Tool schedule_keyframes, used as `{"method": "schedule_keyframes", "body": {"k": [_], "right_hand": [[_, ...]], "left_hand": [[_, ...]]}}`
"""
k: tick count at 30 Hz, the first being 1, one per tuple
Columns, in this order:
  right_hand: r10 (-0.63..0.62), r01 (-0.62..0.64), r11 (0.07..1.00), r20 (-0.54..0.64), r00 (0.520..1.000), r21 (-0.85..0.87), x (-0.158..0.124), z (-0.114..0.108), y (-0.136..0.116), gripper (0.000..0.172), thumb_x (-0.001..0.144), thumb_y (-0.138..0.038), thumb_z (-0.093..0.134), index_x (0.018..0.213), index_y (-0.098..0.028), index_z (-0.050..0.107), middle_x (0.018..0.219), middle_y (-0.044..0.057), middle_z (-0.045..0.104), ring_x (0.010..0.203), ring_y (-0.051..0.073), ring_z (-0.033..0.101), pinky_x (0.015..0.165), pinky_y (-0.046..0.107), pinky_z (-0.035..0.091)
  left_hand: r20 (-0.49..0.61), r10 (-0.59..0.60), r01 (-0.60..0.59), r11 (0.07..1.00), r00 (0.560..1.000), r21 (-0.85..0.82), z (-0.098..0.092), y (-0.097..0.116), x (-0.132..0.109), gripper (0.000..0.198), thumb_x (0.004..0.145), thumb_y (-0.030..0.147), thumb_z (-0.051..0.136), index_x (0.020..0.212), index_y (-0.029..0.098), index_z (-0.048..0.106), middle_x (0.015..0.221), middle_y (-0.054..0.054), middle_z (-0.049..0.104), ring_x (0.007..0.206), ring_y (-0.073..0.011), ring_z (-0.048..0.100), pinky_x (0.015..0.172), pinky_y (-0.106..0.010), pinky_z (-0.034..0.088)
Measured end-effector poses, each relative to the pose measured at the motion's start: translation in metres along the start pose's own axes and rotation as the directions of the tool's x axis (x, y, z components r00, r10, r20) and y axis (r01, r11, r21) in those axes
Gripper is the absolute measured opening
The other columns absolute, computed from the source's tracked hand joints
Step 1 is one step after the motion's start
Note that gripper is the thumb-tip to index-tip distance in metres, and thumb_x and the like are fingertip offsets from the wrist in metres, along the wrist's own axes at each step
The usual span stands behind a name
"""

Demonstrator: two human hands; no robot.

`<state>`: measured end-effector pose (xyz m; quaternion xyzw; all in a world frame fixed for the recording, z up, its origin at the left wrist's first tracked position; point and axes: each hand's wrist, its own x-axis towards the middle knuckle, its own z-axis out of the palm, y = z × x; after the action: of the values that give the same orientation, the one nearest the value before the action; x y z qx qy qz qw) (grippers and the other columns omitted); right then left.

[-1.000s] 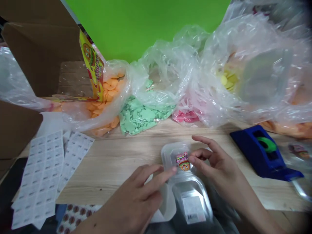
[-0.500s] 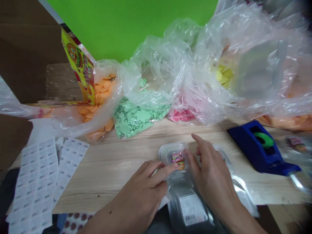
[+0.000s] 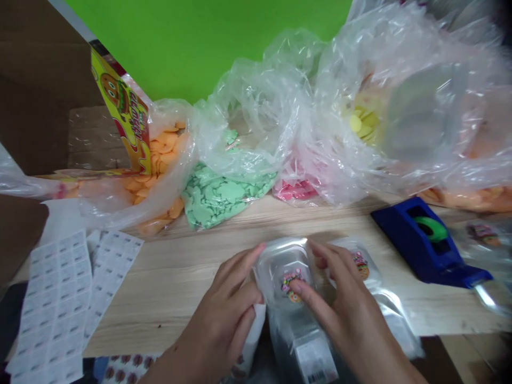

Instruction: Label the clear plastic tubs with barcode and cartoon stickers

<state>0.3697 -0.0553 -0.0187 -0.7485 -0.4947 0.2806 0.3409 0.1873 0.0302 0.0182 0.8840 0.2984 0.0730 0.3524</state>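
Observation:
A clear plastic container (image 3: 266, 266) with a round burger sticker (image 3: 295, 277) on its lid lies in front of me. My right hand (image 3: 344, 298) grips it, thumb pressing on the sticker and forefinger at the far right edge. My left hand (image 3: 228, 304) has its forefinger along the container's left edge. In that hand's curled fingers is a curved white sticker sheet (image 3: 253, 333), its lower part showing brown prints. Nearer to me, below the lid, a white barcode label (image 3: 316, 360) shows on clear plastic.
Other clear containers (image 3: 394, 314) lie right of my right hand. Beyond them stands a blue tape dispenser (image 3: 424, 240) with green tape. Bags of orange, green (image 3: 220, 197), pink (image 3: 298, 186) and yellow pieces line the back. Label sheets (image 3: 58, 309) lie left, near a printed box (image 3: 120, 106).
My right thumb has moved onto the sticker, where my left forefinger was. My left hand has shifted to the container's left edge, and the container has tilted or come nearer.

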Motion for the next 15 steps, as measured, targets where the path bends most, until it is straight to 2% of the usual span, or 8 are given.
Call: {"method": "schedule_keyframes", "body": {"k": [2, 3, 6, 8, 10, 12, 15], "right_hand": [[0.066, -0.065, 0.972, 0.005, 0.998, 0.225, 0.000, 0.001, 0.000, 0.042, 0.078, -0.038, 0.064, 0.112, -0.024, 0.043, 0.098, 0.005, 0.051, 0.084, 0.019, 0.051, 0.072, 0.036, 0.047], [0.098, -0.100, 0.926, 0.025, 0.995, 0.363, 0.000, 0.002, -0.001, 0.038, 0.076, -0.036, 0.066, 0.105, -0.025, 0.043, 0.091, 0.002, 0.052, 0.078, 0.016, 0.051, 0.068, 0.032, 0.047], [0.144, -0.203, 0.675, 0.142, 0.979, 0.709, 0.000, 0.003, -0.008, 0.037, 0.075, -0.030, 0.068, 0.101, -0.028, 0.042, 0.078, -0.003, 0.052, 0.066, 0.011, 0.052, 0.060, 0.025, 0.046], [0.177, -0.276, 0.512, 0.214, 0.961, 0.814, 0.001, -0.005, -0.011, 0.048, 0.072, -0.028, 0.070, 0.111, -0.032, 0.041, 0.076, -0.005, 0.051, 0.063, 0.010, 0.053, 0.054, 0.021, 0.046], [0.223, -0.314, 0.417, 0.238, 0.945, 0.853, 0.002, -0.023, -0.008, 0.055, 0.072, -0.034, 0.070, 0.119, -0.034, 0.042, 0.074, -0.005, 0.051, 0.057, 0.009, 0.052, 0.047, 0.018, 0.044], [0.285, -0.301, 0.445, 0.185, 0.940, 0.843, 0.005, -0.047, 0.005, 0.057, 0.070, -0.039, 0.070, 0.122, -0.035, 0.046, 0.072, -0.004, 0.052, 0.053, 0.009, 0.052, 0.045, 0.018, 0.044], [0.350, -0.307, 0.684, 0.072, 0.934, 0.662, 0.010, -0.074, 0.041, 0.064, 0.069, -0.039, 0.071, 0.127, -0.033, 0.045, 0.075, -0.002, 0.054, 0.060, 0.012, 0.055, 0.054, 0.023, 0.048]], "left_hand": [[-0.006, -0.017, 0.016, 0.997, 1.000, -0.074, -0.003, 0.000, -0.002, 0.025, 0.082, -0.001, 0.033, 0.082, 0.021, 0.045, 0.141, -0.008, 0.036, 0.126, -0.0213, 0.039, 0.098, -0.036, 0.040], [0.006, -0.021, 0.022, 0.993, 1.000, -0.116, -0.004, 0.000, -0.003, 0.025, 0.083, -0.001, 0.032, 0.082, 0.021, 0.045, 0.140, -0.008, 0.037, 0.124, -0.0207, 0.041, 0.095, -0.034, 0.042], [0.058, -0.015, 0.026, 0.981, 0.998, -0.193, -0.006, -0.005, 0.001, 0.026, 0.084, 0.000, 0.031, 0.082, 0.022, 0.045, 0.139, -0.007, 0.037, 0.122, -0.0192, 0.044, 0.094, -0.032, 0.042], [0.077, -0.020, 0.034, 0.982, 0.997, -0.188, -0.011, -0.009, 0.003, 0.024, 0.084, 0.001, 0.032, 0.081, 0.021, 0.044, 0.139, -0.007, 0.037, 0.121, -0.0185, 0.044, 0.095, -0.033, 0.041], [0.084, -0.026, 0.038, 0.988, 0.996, -0.149, -0.018, -0.013, 0.001, 0.023, 0.083, 0.001, 0.034, 0.080, 0.021, 0.044, 0.138, -0.007, 0.038, 0.121, -0.0194, 0.044, 0.096, -0.033, 0.041], [0.086, -0.028, 0.036, 0.995, 0.996, -0.098, -0.029, -0.016, -0.004, 0.021, 0.081, 0.003, 0.038, 0.082, 0.022, 0.046, 0.138, -0.006, 0.039, 0.123, -0.0215, 0.042, 0.096, -0.034, 0.041], [0.070, -0.055, 0.059, 0.997, 0.996, -0.052, -0.047, -0.020, -0.015, 0.021, 0.077, 0.010, 0.050, 0.089, 0.025, 0.056, 0.136, -0.003, 0.046, 0.121, -0.0253, 0.045, 0.093, -0.034, 0.045]]}}
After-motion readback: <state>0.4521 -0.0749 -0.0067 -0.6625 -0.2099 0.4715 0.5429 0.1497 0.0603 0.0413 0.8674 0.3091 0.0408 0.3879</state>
